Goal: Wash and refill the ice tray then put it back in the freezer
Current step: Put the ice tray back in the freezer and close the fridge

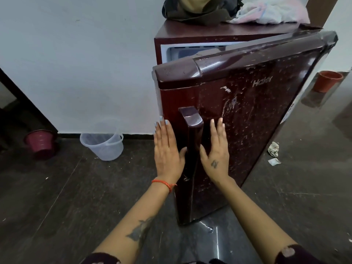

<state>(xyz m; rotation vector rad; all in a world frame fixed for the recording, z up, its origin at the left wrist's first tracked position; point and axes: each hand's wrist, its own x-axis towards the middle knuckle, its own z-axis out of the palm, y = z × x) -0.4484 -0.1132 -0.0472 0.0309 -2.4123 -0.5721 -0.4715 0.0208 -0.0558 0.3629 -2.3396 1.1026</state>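
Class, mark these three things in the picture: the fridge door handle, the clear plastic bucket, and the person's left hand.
fridge door handle (191, 126), head view, on its upper front face.
clear plastic bucket (104, 146), head view, on its side wall.
left hand (166, 147), head view, on the back of the hand.

Fridge door (247, 111) ajar, frame centre; both hands either side of its handle (191, 134). Bucket (103, 146) left on floor; clothes (238, 10) atop fridge.

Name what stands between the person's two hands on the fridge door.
The door's upright handle stands between the left hand and right hand, as the head view shows.
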